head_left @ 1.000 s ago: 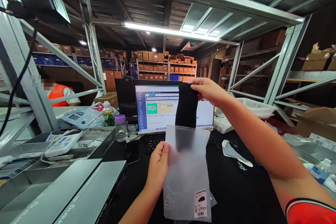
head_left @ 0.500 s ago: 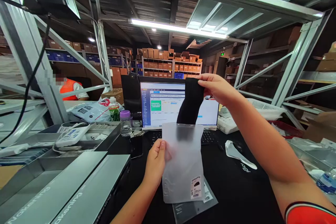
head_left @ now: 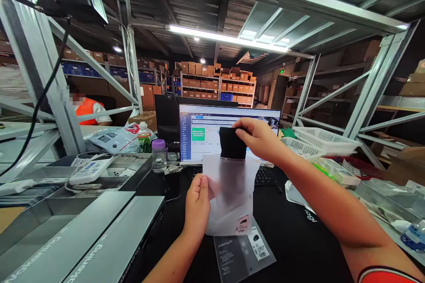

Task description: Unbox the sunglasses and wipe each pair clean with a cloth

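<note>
We hold a black cloth piece (head_left: 231,143) up in front of us, above the desk. Its lower part sits inside a cloudy plastic bag (head_left: 229,203) — the top part sticks out of the bag's open mouth. The grip of our right hand (head_left: 260,138) pinches the top of the black cloth from above. The grip of our left hand (head_left: 196,203) is pressed on the left edge of the bag, thumb in front, and holds it upright. The bag has a small white sticker near its bottom.

Just under the bag, a flat grey pack (head_left: 232,256) with a white sticker lies on the black desk (head_left: 299,239). Behind the bag stands a laptop (head_left: 202,135) with its screen lit. Left of it we see a bottle with a purple lid (head_left: 160,155) and a green bottle (head_left: 144,138). Long grey boxes (head_left: 86,234) lie at the near left. White baskets (head_left: 318,138) sit on the right. Far off on the left, a person in an orange vest (head_left: 89,110) is behind a metal rack.
</note>
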Demonstrator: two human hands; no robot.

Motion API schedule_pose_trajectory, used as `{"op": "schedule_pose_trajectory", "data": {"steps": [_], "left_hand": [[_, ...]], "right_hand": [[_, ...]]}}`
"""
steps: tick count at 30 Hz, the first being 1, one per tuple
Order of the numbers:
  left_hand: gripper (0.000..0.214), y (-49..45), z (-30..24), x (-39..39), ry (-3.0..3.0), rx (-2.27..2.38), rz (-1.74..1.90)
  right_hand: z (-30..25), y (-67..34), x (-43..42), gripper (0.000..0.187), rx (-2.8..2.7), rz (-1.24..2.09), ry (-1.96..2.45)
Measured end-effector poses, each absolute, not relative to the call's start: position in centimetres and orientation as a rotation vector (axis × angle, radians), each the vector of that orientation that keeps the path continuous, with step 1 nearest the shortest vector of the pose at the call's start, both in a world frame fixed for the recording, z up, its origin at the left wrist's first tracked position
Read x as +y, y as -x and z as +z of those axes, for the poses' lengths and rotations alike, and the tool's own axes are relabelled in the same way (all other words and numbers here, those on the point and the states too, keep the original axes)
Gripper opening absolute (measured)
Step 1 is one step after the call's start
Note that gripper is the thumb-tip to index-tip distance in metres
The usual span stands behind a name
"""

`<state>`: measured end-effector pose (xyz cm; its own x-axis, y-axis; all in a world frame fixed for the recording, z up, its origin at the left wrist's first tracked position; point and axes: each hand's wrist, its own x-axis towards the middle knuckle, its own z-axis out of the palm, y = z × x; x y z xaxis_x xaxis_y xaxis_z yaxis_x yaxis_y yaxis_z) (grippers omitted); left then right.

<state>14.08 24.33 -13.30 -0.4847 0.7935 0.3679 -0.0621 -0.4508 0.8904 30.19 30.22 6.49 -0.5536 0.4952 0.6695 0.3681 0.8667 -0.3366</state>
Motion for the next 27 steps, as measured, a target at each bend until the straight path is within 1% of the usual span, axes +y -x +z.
{"op": "schedule_pose_trajectory", "data": {"steps": [3,6,12,14,17,18,20,23,25,27], "left_hand": [[0.043,-13.9,-12.7,24.1,-1.047,1.072,1.999],[0.045,-13.8,-12.0,23.8,-0.975,1.01,2.002],[0.043,-13.2,-11.5,23.5,-0.962,0.986,2.025],[0.042,-13.0,-11.5,23.4,-0.984,0.997,2.039],[0.041,-12.8,-11.7,23.4,-1.001,1.016,2.043],[0.042,-12.7,-11.7,23.4,-1.006,1.017,2.037],[0.043,-12.5,-11.6,23.3,-1.024,1.008,2.007],[0.048,-12.0,-11.0,23.1,-1.099,0.962,1.91],[0.062,-11.5,-10.8,23.1,-1.181,0.923,1.815],[0.077,-11.1,-10.8,23.3,-1.253,0.899,1.689]], "right_hand": [[6.3,-29.0,29.0,0.019,-2.323,0.142,0.582],[6.2,-28.6,28.6,0.021,-2.435,0.182,0.604],[6.5,-28.5,29.1,0.017,-2.54,0.188,0.582],[7.0,-28.4,29.5,0.016,-2.592,0.344,0.676],[7.3,-28.1,29.9,0.021,-2.679,0.694,0.907],[7.3,-27.9,29.9,0.023,-2.69,0.758,0.947],[7.1,-27.5,29.7,0.024,-2.69,0.742,0.925],[6.9,-26.9,29.5,0.027,-2.668,0.564,0.836],[6.9,-26.8,29.6,0.027,-2.617,0.523,0.832],[7.0,-27.1,30.0,0.026,-2.529,0.586,0.865]]}}
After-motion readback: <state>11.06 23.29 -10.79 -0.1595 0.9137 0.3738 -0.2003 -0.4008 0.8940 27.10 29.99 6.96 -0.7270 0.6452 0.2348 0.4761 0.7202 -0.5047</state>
